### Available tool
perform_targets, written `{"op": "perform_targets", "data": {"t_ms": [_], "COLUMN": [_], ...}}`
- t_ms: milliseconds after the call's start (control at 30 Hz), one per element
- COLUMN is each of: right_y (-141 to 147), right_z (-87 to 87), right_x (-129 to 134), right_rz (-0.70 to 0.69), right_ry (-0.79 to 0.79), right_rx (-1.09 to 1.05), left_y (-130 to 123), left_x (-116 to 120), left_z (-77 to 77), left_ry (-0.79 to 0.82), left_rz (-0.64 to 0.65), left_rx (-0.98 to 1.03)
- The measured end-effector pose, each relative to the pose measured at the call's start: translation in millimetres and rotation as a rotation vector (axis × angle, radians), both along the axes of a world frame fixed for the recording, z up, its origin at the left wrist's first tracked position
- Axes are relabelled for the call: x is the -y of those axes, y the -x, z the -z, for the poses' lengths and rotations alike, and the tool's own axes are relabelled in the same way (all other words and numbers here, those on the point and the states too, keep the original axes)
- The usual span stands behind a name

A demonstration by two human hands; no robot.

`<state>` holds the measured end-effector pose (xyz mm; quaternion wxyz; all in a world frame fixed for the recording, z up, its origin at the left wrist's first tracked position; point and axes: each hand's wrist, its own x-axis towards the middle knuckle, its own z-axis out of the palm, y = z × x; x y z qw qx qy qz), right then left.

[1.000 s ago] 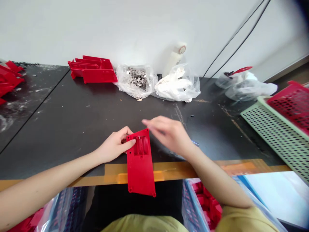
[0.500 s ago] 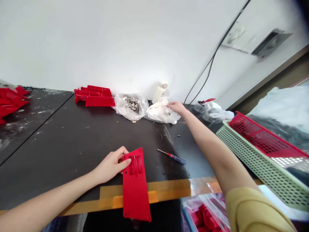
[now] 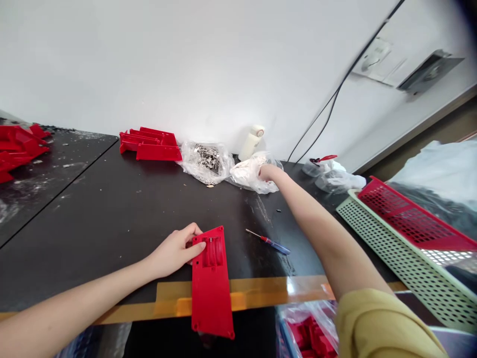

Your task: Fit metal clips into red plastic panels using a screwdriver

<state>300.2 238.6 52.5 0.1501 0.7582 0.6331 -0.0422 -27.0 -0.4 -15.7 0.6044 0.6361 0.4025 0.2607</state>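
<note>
My left hand [image 3: 179, 251] grips a flat red plastic panel [image 3: 212, 303] by its upper left edge, thumb on top beside a recessed slot. The panel's lower end juts past the table's front edge. Reaching far forward, my right hand [image 3: 266, 172] is inside the mouth of a clear plastic bag [image 3: 246, 171] with whitish contents; its fingers are hidden there. Left of it lies another clear bag holding many small metal pieces [image 3: 208, 158]. A screwdriver [image 3: 268, 241] with a blue and red handle rests on the table right of the panel.
Stacked red panels [image 3: 154, 145] stand by the wall, with more red parts [image 3: 18, 146] at far left. A cream bottle [image 3: 251, 141] is behind the bags. At right are green [image 3: 395, 248] and red baskets [image 3: 406, 214]. Below the edge sits a bin of red parts [image 3: 309, 335].
My right hand has gone from the bag's top down into it, so its fingers no longer show. The left hand keeps its hold on the red panel. The view has shifted slightly.
</note>
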Motion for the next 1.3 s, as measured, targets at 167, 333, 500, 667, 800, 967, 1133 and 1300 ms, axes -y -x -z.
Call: {"op": "perform_targets", "data": {"t_ms": [167, 333, 500, 667, 800, 967, 1133, 1300], "right_y": [-6.9, -15.5, -25.2, -31.1, -20.1, 38.6, 104.1, 121.5], "right_z": [9.1, 7.7, 11.8, 19.6, 11.6, -1.2, 17.8, 42.1], "right_x": [3.7, 10.6, 20.3, 29.2, 44.7, 129.7, 231.1, 246.9], "right_rz": [-0.031, -0.058, -0.083, -0.086, -0.032, -0.136, -0.582, -0.725], "right_ry": [-0.111, -0.214, -0.341, -0.528, -0.764, -0.84, -0.368, -0.422], "right_rx": [0.025, -0.056, -0.213, -0.442, -0.673, -1.198, -1.32, -1.137], "left_y": [1.0, 0.6, 1.2, 2.1, 1.8, 2.0, 2.9, 2.8], "left_x": [0.2, -1.8, -2.4, -1.4, -1.5, -1.2, -1.2, -1.9], "left_z": [-2.5, -2.3, -0.5, -1.0, -1.1, -0.4, -0.5, -4.3], "left_ry": [0.003, -0.008, -0.007, 0.003, 0.011, 0.014, -0.002, -0.029], "left_rz": [0.007, 0.007, 0.009, 0.011, 0.013, 0.016, 0.017, 0.026], "left_rx": [-0.011, -0.027, -0.038, -0.041, -0.037, -0.033, -0.044, -0.058]}}
